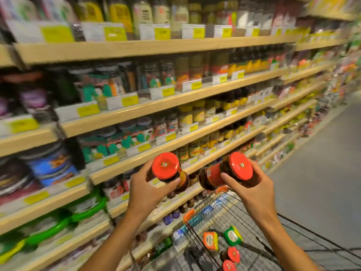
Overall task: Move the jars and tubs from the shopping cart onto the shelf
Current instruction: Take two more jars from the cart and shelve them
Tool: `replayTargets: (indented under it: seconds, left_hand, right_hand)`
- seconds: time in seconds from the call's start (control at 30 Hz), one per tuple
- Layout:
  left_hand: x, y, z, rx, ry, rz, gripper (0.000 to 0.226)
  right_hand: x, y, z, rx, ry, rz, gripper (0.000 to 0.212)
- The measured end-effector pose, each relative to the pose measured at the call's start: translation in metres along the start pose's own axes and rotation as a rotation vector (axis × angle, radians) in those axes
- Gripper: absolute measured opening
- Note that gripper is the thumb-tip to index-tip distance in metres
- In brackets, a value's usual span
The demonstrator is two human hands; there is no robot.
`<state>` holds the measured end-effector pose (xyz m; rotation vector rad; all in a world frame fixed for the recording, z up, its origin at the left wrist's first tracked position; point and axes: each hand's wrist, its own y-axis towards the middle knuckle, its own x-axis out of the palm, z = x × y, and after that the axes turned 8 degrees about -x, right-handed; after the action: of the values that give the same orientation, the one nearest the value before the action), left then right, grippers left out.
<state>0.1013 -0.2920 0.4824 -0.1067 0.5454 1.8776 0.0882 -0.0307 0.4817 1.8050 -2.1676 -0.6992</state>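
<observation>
a long run of wooden shelves (148, 112) fills the left and centre of the view, tier over tier, stocked with jars, bottles and packets whose labels are smeared by blur and cannot be read; the yellow price tags (130, 100) along the edges are equally illegible, and the far end of the aisle dissolves into streaks of colour. the grey floor (322, 163) opens to the right. at the bottom right stands the wire shopping cart (230, 208), cut off by the lower edge so only its front part shows. both forearms rise from the bottom edge. the left hand (145, 189) grips a red-lidded jar (169, 170), fingers wrapped around its neck just below the lid, so most of the dark glass body is hidden behind the palm. the right hand (254, 189) holds a second red-lidded jar (226, 171), tilted on its side with the lid turned toward the camera and the thumb across its shoulder; its red label is too blurred to read. both jars are held up over the cart's front, in front of a lower shelf edge, near each other but apart. still in the cart lie an orange-lidded tub (210, 240), a green-lidded tub (232, 236) beside it, and two more red lids (233, 254) nearer the bottom, the lower one partly cut off.
</observation>
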Motion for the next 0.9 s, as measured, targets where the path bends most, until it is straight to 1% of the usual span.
replayTargets:
  seconds: [0.13, 0.2, 0.37, 0.53, 0.7, 0.8, 0.9]
  left_hand:
    - [-0.047, -0.042, 0.000, -0.062, 0.074, 0.168, 0.072]
    - [-0.072, -0.062, 0.001, -0.090, 0.115, 0.257, 0.068]
    - [-0.143, -0.116, 0.002, -0.151, 0.185, 0.464, 0.068]
    - [-0.221, -0.173, 0.013, -0.144, 0.223, 0.637, 0.064]
    - [-0.300, -0.225, 0.024, -0.109, 0.200, 0.744, 0.067]
    - [-0.348, -0.257, 0.028, -0.107, 0.199, 0.796, 0.063]
    - [-0.395, -0.285, 0.029, -0.092, 0.237, 0.839, 0.062]
  right_hand:
    - [0.035, -0.004, -0.014, -0.016, 0.115, -0.147, 0.058]
    - [0.057, -0.010, -0.022, -0.017, 0.162, -0.233, 0.058]
    - [0.114, -0.035, -0.054, -0.035, 0.275, -0.448, 0.064]
    - [0.175, -0.074, -0.102, -0.100, 0.355, -0.621, 0.061]
    - [0.235, -0.125, -0.153, -0.170, 0.424, -0.707, 0.069]
    - [0.272, -0.157, -0.190, -0.195, 0.458, -0.740, 0.059]
    - [0.303, -0.188, -0.223, -0.217, 0.503, -0.759, 0.059]
